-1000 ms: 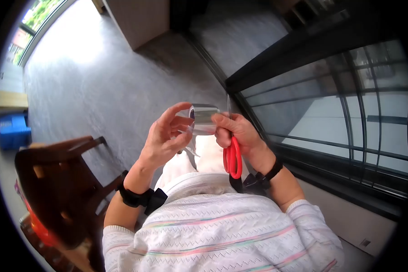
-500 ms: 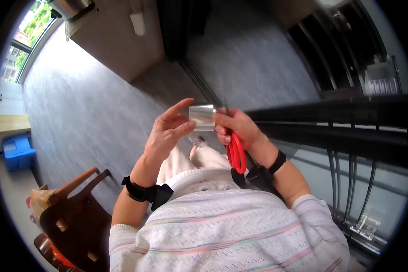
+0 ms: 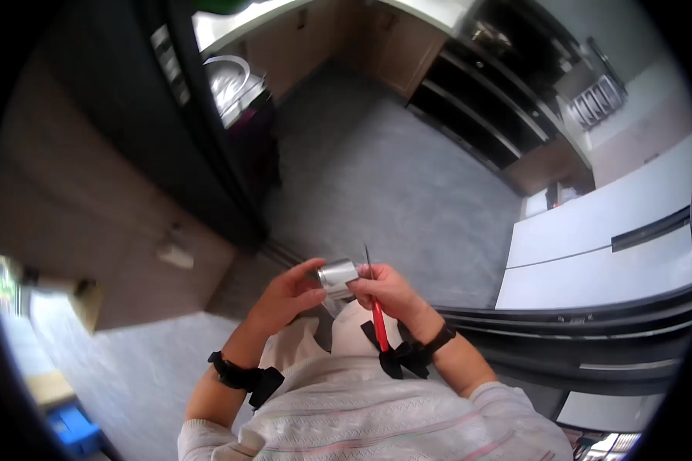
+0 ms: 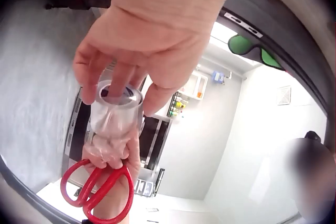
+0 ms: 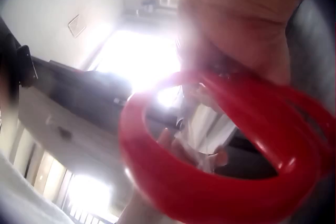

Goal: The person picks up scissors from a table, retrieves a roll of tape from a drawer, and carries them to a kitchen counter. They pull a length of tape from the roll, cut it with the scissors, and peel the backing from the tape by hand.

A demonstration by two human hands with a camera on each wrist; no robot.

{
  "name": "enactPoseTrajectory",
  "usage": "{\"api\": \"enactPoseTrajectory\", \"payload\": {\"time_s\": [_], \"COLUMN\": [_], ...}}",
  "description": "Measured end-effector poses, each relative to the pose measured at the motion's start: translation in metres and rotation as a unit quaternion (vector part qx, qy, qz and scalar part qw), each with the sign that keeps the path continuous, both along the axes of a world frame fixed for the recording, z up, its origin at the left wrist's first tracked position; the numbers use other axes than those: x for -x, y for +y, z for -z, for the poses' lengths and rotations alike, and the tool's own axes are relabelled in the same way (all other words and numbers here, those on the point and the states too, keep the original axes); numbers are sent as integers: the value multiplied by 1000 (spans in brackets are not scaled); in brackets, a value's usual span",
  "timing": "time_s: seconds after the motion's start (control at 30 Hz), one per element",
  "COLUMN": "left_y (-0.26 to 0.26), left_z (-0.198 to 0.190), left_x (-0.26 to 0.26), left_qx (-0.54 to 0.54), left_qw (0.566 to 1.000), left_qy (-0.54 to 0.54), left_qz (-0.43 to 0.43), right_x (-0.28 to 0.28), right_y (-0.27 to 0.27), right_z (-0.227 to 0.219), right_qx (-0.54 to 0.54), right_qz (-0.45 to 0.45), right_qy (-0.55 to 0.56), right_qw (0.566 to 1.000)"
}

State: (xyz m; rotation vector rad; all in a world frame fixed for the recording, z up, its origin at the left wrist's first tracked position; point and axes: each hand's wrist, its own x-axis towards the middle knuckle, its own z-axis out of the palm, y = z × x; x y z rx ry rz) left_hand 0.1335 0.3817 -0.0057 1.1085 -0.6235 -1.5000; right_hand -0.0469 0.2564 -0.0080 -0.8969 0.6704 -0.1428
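Note:
A shiny clear roll, like wide tape [image 3: 337, 276], is held between both hands in front of the body. The left hand [image 3: 288, 296] grips its left end; in the left wrist view the left hand [image 4: 152, 45] has fingers in and around the core of the roll [image 4: 113, 119]. My right hand [image 3: 390, 292] pinches the roll's other end and also holds scissors with red handles [image 3: 380, 326], blades pointing away from the body. The red handle loops [image 4: 107, 192] hang below the right hand [image 4: 131, 155], and the red handles [image 5: 252, 124] fill much of the right wrist view.
Grey floor [image 3: 392, 177] stretches ahead. A dark door frame [image 3: 200, 123] stands at the left, with black drawers [image 3: 476, 107] at the back right and a white cabinet [image 3: 576, 246] at the right. A blue box [image 3: 73, 428] lies at the lower left.
The head view has swung toward the room with drawers, and the chair is out of view. Both hands appear lower in the picture, still holding the roll; the scissors' handles now appear edge-on.

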Motion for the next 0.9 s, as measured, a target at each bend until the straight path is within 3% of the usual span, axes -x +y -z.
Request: {"api": "enactPoseTrajectory", "payload": {"time_s": [0.1,0.2,0.27,0.33,0.37,0.4,0.43,0.47,0.53,0.57,0.67,0.73,0.9], "left_y": [-67,-126,-167,-219,-243,-268,-296,-324,-368,-393,-447,-481,-567], "left_z": [-10,9,21,16,18,17,15,12,4,1,-11,-8,16], "left_x": [-22,-42,-56,-64,-66,-65,-64,-64,-63,-64,-69,-76,-113], "left_qx": [-21,-15,83,117,115,106,113,134,76,106,79,108,62], "left_qw": [993,991,946,918,968,989,984,975,978,977,977,973,972], "left_qy": [-71,-33,-290,-356,-188,-13,90,103,139,109,164,180,191], "left_qz": [96,126,118,127,117,103,108,141,134,147,114,98,125], "right_x": [4,-5,-14,-20,-25,-29,-34,-37,-41,-42,-53,-67,-100], "right_y": [-51,-104,-143,-191,-215,-239,-267,-291,-342,-365,-424,-455,-535], "right_z": [3,8,11,14,11,9,10,8,-4,-11,-22,-24,-19], "right_qx": [-66,-93,-141,-147,-145,-145,-164,-168,-164,-160,-173,-170,-152], "right_qz": [51,77,75,69,57,44,33,40,-2,-19,-24,-45,-52], "right_qy": [-31,-74,-102,-129,-115,-100,-130,-137,-122,-117,-95,-91,-129], "right_qw": [996,990,982,978,981,983,977,975,979,980,980,980,978]}}
